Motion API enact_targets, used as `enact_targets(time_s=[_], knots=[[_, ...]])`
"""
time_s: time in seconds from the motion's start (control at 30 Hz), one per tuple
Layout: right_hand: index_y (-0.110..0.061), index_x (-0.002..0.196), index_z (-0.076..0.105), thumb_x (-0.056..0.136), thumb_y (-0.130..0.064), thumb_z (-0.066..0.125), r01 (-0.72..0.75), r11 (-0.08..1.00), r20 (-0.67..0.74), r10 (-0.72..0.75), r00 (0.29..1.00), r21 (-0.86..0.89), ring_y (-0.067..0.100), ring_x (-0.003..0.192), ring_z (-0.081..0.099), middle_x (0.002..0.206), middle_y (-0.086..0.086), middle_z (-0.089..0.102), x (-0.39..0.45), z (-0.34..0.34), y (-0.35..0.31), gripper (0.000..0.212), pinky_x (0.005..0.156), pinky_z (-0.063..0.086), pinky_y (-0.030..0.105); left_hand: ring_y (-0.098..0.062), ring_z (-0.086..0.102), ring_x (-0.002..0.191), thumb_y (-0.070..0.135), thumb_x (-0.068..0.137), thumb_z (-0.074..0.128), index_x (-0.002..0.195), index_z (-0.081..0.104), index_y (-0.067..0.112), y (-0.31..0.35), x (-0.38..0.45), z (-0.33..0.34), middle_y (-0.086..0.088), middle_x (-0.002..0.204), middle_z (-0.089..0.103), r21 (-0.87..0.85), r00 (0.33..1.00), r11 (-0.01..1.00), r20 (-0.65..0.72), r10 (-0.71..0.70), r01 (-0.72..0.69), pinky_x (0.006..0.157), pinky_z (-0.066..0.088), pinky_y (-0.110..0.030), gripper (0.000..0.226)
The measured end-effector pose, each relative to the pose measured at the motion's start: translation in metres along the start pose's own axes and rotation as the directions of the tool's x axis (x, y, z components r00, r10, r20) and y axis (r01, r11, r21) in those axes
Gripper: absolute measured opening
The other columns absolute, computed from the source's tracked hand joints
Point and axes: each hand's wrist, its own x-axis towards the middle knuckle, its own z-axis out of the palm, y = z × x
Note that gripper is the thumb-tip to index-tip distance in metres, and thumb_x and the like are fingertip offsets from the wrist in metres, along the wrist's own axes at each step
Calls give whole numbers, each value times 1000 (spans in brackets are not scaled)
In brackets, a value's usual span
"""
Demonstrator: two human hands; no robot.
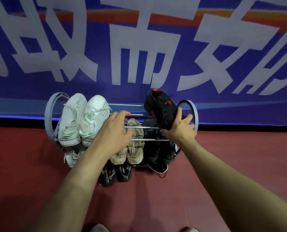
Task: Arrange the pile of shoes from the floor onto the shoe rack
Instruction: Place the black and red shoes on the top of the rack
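A metal shoe rack (48,113) with curved grey ends stands against the wall. A pair of white sneakers (82,118) lies on its top tier at the left. My right hand (181,126) grips the heel of a black shoe with red accents (159,106), held tilted over the top tier's right side. My left hand (116,129) rests on the top rails in the middle, its fingers curled over a bar. Beige sneakers (132,148) and dark shoes (157,148) sit on the tier below. A black patterned pair (116,173) and a white shoe (72,158) show at the bottom.
A blue banner (139,47) with large white characters covers the wall behind the rack. The floor (156,198) is dark red. The tips of my feet (99,228) show at the bottom edge.
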Motion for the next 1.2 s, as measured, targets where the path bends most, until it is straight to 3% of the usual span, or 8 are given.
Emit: enact_targets(time_s=[0.13,0.37,0.47,0.63,0.93,1.1,1.2], knots=[[-26,158,-2,79,-67,67,-93,994,148,101,984,-62,47,137,31,156,18,13,-3,32,-4,113,103,37,60,-20,53,119,27,95,57,136,50,27,-13,4,0,1,130,52,-1,999,999,30,-35,35,99,46,-38,42],[-27,158,0,80,-61,70,-73,995,122,65,990,66,44,142,23,156,20,17,-5,37,7,110,110,35,59,-16,52,117,28,95,57,134,51,30,-15,9,-2,6,130,50,-38,998,998,28,-52,53,95,45,-32,39],[-29,156,1,78,-56,74,-36,997,104,29,994,73,45,137,26,149,22,19,-6,40,7,110,107,38,60,-13,51,118,29,95,56,134,51,30,-9,12,0,8,130,50,-35,998,998,52,-45,47,94,44,-30,39],[-35,155,6,78,-48,76,3,967,41,-14,999,256,47,131,30,141,22,25,-2,32,11,104,107,37,61,-13,52,120,30,97,55,133,52,29,0,14,-2,7,130,51,-35,996,997,64,-60,62,95,43,-29,36],[-34,151,13,73,-52,78,-42,925,122,-5,993,378,44,124,49,143,19,25,1,29,29,103,106,46,51,-16,55,114,29,95,57,129,55,30,17,21,18,6,127,53,-19,993,998,106,-52,55,94,45,-30,35],[-33,153,17,78,-50,77,-40,865,142,-36,989,500,38,121,50,143,18,28,-6,29,16,97,95,40,33,-14,53,118,30,94,57,131,55,30,27,24,30,5,128,53,17,990,999,134,-46,44,94,40,-26,37],[-39,150,13,76,-51,79,15,862,90,-70,994,507,42,119,51,140,16,25,-6,30,9,100,103,45,44,-16,53,119,30,94,57,133,54,29,30,24,32,3,130,53,38,987,998,152,-58,53,99,42,-29,39]])
